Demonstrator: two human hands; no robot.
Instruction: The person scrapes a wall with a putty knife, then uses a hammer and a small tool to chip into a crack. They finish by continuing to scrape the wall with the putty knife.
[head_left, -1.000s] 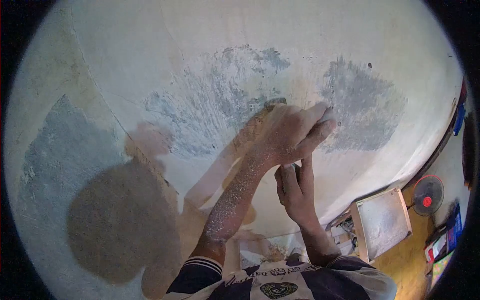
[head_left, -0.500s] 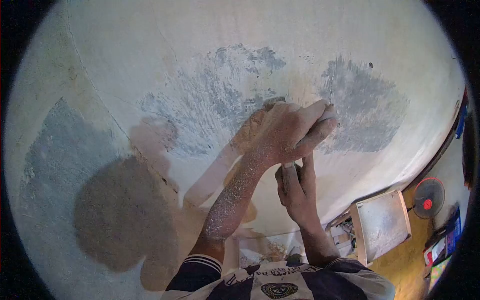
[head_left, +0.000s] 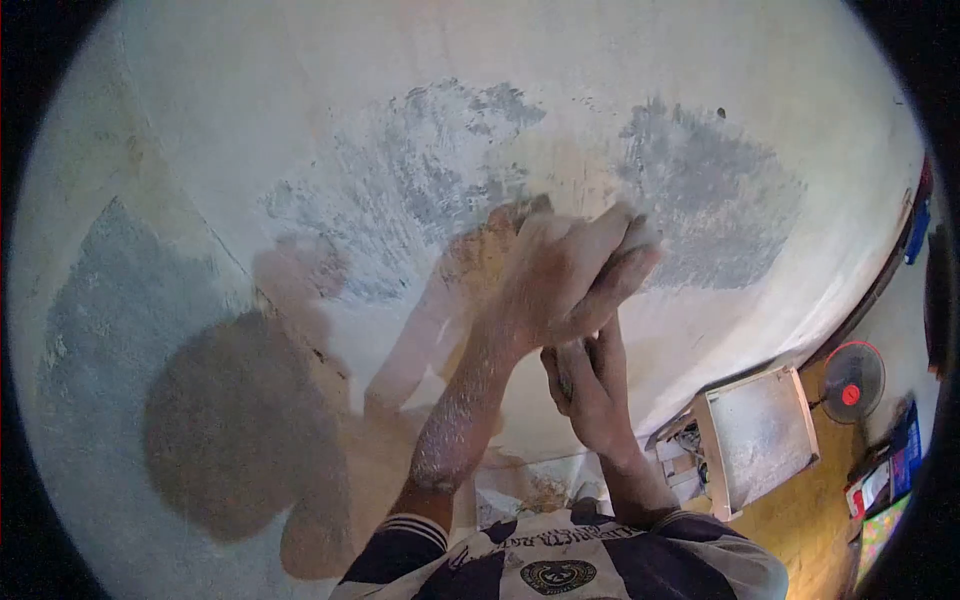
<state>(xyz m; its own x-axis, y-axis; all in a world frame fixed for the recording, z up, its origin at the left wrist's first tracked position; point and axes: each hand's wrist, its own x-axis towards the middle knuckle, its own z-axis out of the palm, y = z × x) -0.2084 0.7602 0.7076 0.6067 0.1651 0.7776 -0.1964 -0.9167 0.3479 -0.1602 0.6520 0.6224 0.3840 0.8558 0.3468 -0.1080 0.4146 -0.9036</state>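
Observation:
My left hand (head_left: 575, 275), blurred by motion, is closed and held against or just before the pale wall (head_left: 560, 160). Its fingers are curled, and whatever they grip is hidden. Just below it, my right hand (head_left: 592, 395) is also closed, its fingers wrapped round something I cannot make out. White dust covers my left forearm. Behind the hands, a rough grey patch (head_left: 410, 180) with white streaks lies to the left, and another grey patch (head_left: 715, 195) to the right.
A smooth grey area (head_left: 110, 290) and a long crack mark the wall at left, partly under my shadow (head_left: 240, 430). At lower right stand a dusty wooden box-like piece (head_left: 762, 440) and a fan (head_left: 852, 383) with a red centre. Blue items (head_left: 905, 455) lie beyond.
Both hands have shifted slightly left in view, and the left one is more blurred. The wall patches, box and fan also sit a little further left and higher as the view moved.

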